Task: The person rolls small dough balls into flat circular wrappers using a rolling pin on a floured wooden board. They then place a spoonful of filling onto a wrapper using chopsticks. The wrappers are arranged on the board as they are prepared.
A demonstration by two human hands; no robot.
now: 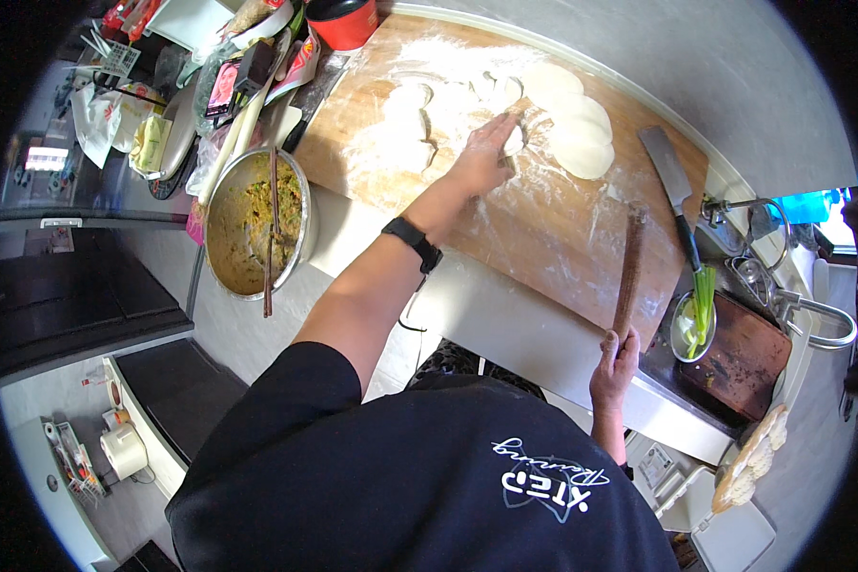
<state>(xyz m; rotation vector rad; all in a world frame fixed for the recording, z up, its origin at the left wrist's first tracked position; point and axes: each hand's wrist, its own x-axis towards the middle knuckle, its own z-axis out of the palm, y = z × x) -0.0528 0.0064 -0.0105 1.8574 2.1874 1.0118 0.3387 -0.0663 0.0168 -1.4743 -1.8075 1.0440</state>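
Observation:
My left hand (482,157) is low over the floured wooden board (529,236), its fingers and thumb around a small dough piece (515,141). My right hand (613,361) grips one end of a wooden rolling pin (629,272) near the board's front edge; the pin's far end points away over the board. Flat, round dough wrappers (583,132) overlap to the right of my left hand. More dough pieces (415,96) lie in flour to its left and beyond it. A metal bowl (222,243) of chopped filling, with chopsticks across it, stands left of the board.
A cleaver (665,164) lies at the board's right side. Past it are a bowl with green onions (701,314), a brown tray (747,357) and a faucet (822,322). A phone (223,87), bags and a red pot (343,25) crowd the back left.

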